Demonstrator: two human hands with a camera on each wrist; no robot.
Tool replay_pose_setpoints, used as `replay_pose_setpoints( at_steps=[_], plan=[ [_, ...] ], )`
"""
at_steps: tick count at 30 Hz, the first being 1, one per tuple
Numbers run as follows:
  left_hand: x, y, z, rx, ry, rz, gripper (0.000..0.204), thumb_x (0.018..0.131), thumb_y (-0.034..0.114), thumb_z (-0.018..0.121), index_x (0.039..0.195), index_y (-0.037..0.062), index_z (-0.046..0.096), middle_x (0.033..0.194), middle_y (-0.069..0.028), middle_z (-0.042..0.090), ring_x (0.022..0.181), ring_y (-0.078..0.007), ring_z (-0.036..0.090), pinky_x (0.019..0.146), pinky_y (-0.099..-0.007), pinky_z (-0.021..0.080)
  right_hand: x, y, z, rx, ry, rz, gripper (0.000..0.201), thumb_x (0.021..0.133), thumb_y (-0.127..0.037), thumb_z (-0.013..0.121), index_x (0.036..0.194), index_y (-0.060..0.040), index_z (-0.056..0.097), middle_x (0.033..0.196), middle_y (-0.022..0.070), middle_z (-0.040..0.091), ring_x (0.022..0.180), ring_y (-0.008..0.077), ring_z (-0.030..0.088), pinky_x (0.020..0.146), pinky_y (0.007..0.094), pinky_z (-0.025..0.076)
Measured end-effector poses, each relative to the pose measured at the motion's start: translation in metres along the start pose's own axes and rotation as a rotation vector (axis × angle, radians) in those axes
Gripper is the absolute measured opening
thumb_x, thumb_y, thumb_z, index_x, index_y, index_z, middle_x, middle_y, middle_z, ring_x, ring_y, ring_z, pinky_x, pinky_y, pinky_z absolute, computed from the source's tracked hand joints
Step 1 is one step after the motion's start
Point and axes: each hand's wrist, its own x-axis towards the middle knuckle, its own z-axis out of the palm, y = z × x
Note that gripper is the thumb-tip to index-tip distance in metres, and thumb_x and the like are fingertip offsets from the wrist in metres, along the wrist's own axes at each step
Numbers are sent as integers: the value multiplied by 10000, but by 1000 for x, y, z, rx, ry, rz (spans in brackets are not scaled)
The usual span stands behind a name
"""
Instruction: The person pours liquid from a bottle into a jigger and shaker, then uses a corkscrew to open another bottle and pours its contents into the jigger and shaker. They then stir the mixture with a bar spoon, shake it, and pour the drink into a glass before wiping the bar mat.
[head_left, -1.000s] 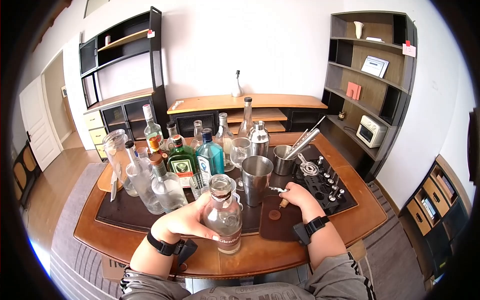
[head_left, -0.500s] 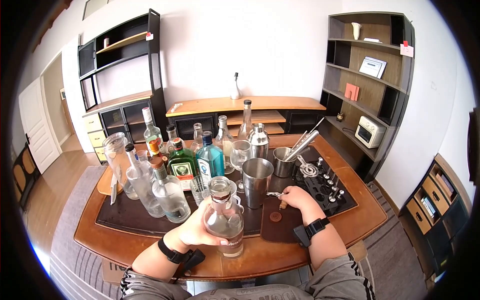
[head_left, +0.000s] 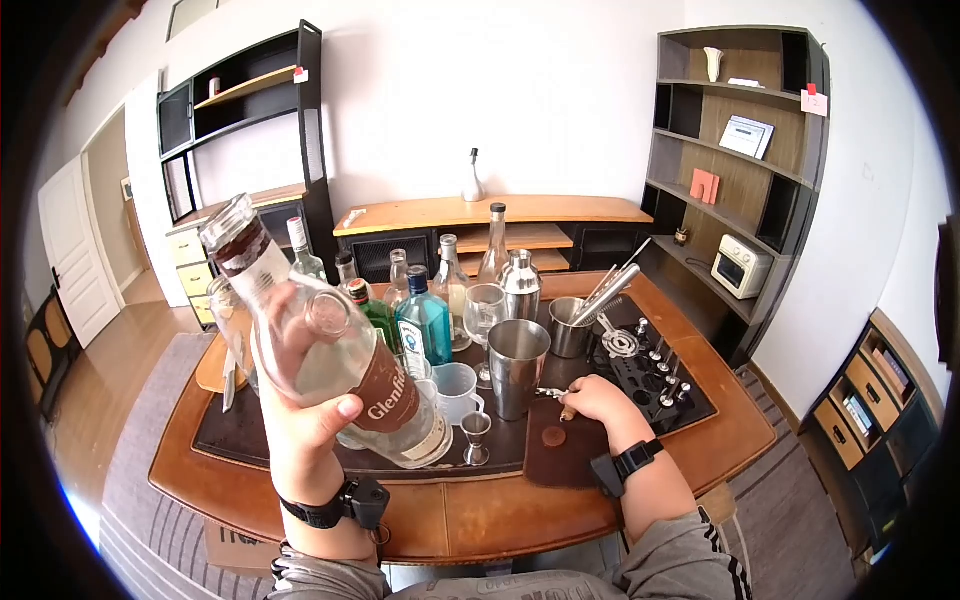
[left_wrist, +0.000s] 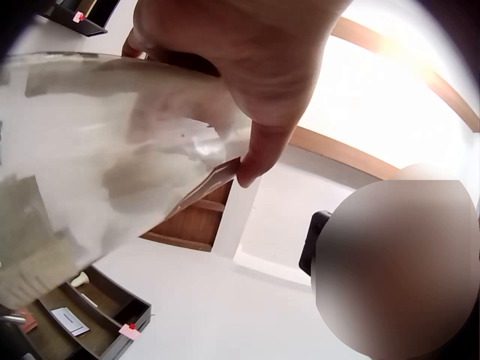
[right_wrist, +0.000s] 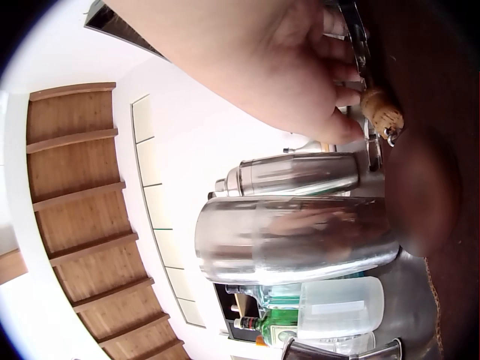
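My left hand (head_left: 302,428) grips a large clear glass bottle (head_left: 388,398) with a brown "Glenfid..." label, its neck leaning to the upper left over the table's left half. In the left wrist view the bottle's glass (left_wrist: 112,142) fills much of the picture, with my thumb along its side. My right hand (head_left: 597,402) holds a metal corkscrew (head_left: 550,393) low over a dark brown leather mat (head_left: 560,468). A cork (right_wrist: 381,111) sits by the tool, close under my fingers. Left of this hand stands a tall steel shaker tin (head_left: 518,370).
A white plastic measuring cup (head_left: 457,388) and a small jigger (head_left: 477,440) stand left of the tin. Behind are a blue bottle (head_left: 424,330), a green bottle (head_left: 378,318), a stemmed glass (head_left: 485,312) and a cocktail shaker (head_left: 521,285). Bar tools (head_left: 620,340) lie at the right.
My left hand has lifted the bottle and swung it up to the left, from upright near the front edge to tilted. The jigger and measuring cup now show. The right hand has stayed in place.
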Motion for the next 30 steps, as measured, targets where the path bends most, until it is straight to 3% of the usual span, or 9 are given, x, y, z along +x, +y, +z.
replay_pose_setpoints(
  at_steps=[3,10,12,14,16,21,24,25,30],
  plan=[
    [-4,3,-8,56,17,-13,1054,531,163,867,1437,38,345,1131,-114,590,1079,-230,571,959,-375,457,-1,1,-3,-34,-46,-16,393,790,-345,674,990,-10,724,970,234,687,938,363,660,851,407,513],
    [4,-3,-22,194,-13,-60,999,555,114,847,1431,63,371,1051,-70,597,1037,-188,559,910,-339,453,-51,-43,-19,-212,262,-246,357,813,-350,681,976,-37,732,1019,195,658,957,374,629,849,428,509],
    [8,-9,-28,223,-29,-49,991,567,87,836,1436,62,359,1063,-72,592,1035,-195,557,921,-351,452,-66,-64,-22,-109,143,-324,351,838,-354,674,954,-27,726,943,179,673,898,353,640,792,411,518],
    [10,-14,-29,254,-21,-70,993,573,80,834,1440,60,350,1070,-74,590,1038,-198,553,925,-360,452,-66,-71,-12,46,-208,-375,358,856,-357,673,960,-17,717,922,175,680,878,327,651,762,390,517],
    [13,-20,-30,281,-38,-86,1006,579,67,836,1451,59,336,1062,-72,582,1054,-198,543,916,-358,461,-66,-83,4,129,-331,-443,393,863,-338,693,1075,-7,683,920,149,673,867,272,644,770,369,505],
    [15,-32,-30,305,-69,-117,1005,585,58,839,1455,59,337,1065,-68,569,1061,-183,534,891,-342,476,-49,-79,48,85,-237,-543,483,844,-343,734,1176,-10,626,955,111,580,827,202,587,732,306,490],
    [14,-34,-26,307,-81,-134,1004,592,61,842,1458,61,333,1067,-72,568,1057,-181,535,889,-339,475,-48,-87,56,172,-295,-558,469,823,-355,755,1097,2,624,936,100,548,790,193,569,708,310,483],
    [14,-34,-24,303,-85,-143,1006,594,63,843,1460,63,330,1067,-74,568,1056,-181,536,888,-338,475,-49,-93,55,164,-374,-478,529,817,-359,740,1184,0,611,985,129,571,908,258,554,805,350,467],
    [14,-39,-22,308,-119,-190,1019,596,41,838,1467,68,310,1081,-82,575,1022,-177,558,877,-326,477,-56,-107,74,298,-260,-433,384,833,-328,726,1057,-40,606,959,131,544,907,262,543,814,353,456]
  ],
)
